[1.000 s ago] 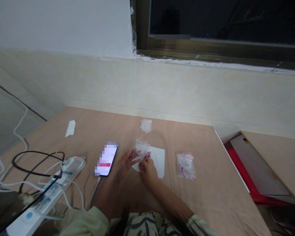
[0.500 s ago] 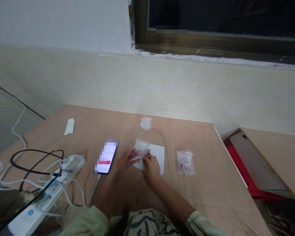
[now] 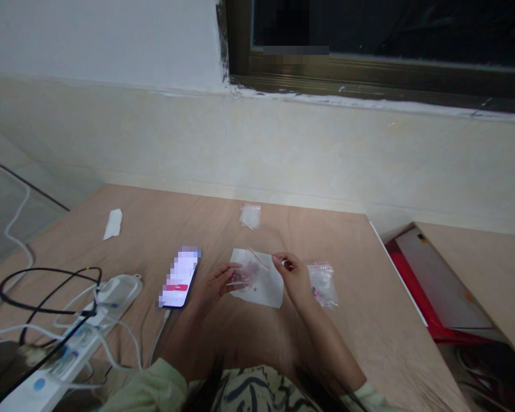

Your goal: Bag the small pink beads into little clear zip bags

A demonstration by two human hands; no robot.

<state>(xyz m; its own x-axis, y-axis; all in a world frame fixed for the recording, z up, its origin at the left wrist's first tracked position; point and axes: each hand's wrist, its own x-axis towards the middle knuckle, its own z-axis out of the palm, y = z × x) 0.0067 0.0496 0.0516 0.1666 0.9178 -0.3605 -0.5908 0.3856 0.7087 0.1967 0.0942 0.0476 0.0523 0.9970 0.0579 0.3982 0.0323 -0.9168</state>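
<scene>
My left hand (image 3: 217,281) grips the lower left side of a small clear zip bag (image 3: 249,271) with pinkish pieces in it. That bag is tilted over a white sheet of paper (image 3: 269,294), where a tiny pink piece (image 3: 254,289) shows. My right hand (image 3: 295,277) is apart from the bag, at the sheet's right edge, its thumb and fingers pinched together. Whatever may be between those fingertips is too small to make out. Just beyond the right hand lies a second clear zip bag (image 3: 325,286) with a few pink pieces, partly covered by that hand.
A lit phone (image 3: 179,278) with a charging cable lies left of the sheet. Farther left is a white power strip (image 3: 118,294) with tangled cables. Another small zip bag (image 3: 251,216) lies near the wall, and a white scrap (image 3: 113,224) at the back left.
My right hand has left the pink pieces at the bag and moved right, to the sheet's edge. My left hand still grips the bag. The view has shifted slightly.
</scene>
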